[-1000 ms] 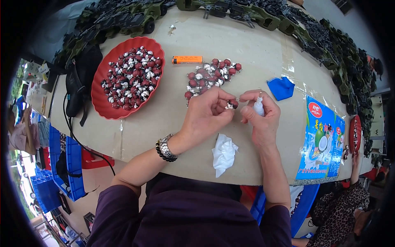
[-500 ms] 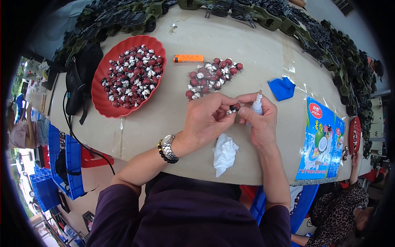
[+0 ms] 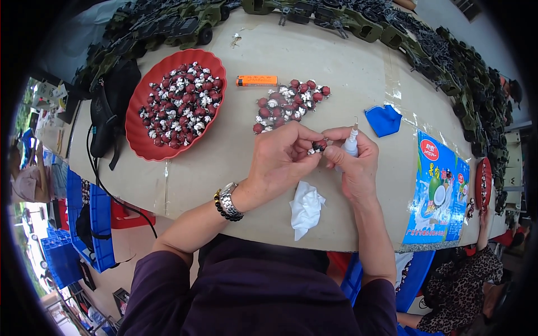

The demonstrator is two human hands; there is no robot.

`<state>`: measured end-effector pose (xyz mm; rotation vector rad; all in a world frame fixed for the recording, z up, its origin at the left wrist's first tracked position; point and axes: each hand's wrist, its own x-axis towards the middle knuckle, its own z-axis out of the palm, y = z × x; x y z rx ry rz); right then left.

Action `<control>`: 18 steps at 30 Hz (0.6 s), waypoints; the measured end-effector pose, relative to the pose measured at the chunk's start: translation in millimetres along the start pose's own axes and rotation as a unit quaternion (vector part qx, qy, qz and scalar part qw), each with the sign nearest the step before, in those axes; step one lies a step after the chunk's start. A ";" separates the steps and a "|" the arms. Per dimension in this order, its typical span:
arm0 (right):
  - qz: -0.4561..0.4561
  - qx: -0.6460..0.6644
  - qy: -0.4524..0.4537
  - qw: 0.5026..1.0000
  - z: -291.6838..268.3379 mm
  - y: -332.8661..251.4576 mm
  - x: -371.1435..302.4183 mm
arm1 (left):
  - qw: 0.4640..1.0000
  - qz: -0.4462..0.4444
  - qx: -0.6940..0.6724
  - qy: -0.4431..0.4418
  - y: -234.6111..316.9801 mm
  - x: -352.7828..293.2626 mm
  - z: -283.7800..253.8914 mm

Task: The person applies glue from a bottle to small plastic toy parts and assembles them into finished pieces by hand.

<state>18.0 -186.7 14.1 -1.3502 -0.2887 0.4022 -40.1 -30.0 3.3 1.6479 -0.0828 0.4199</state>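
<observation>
Between the fingertips of my left hand (image 3: pixel 280 158) is a small dark red, black and white figure piece (image 3: pixel 318 147), pinched close to my right hand. My right hand (image 3: pixel 360 168) grips a small white glue bottle (image 3: pixel 351 144) with a thin needle tip pointing up, while its thumb and forefinger meet the piece too. Just beyond my hands lies a pile of similar red and white pieces (image 3: pixel 280 109). More of them fill a red scalloped bowl (image 3: pixel 133 120) to the left. A crumpled white tissue (image 3: pixel 306 210) rests below my hands.
An orange stick-shaped pack (image 3: pixel 256 80) lies beyond the pile. To the right are a blue cloth piece (image 3: pixel 384 120) and a blue printed sheet (image 3: pixel 435 193). Green toy vehicles (image 3: pixel 358 25) line the far edge. A black hot glue gun-like tool (image 3: pixel 103 115) with a cord sits left. Another person (image 3: pixel 465 280) works at right.
My hands stay almost in place, and the small piece has turned slightly between my fingertips. The glue bottle remains in my right hand.
</observation>
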 end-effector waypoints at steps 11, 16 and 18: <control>0.015 -0.029 -0.003 0.999 -3.4 -0.3 0.0 | 0.997 -0.040 -0.061 -0.016 -3.4 -3.7 5.2; 0.013 -0.032 0.001 0.999 1.8 -0.5 -0.1 | 0.985 -0.123 -0.114 -0.025 11.2 5.2 -6.0; -0.008 -0.041 -0.018 0.999 -1.3 1.4 0.7 | 0.946 -0.202 -0.252 -0.039 8.0 12.6 -18.0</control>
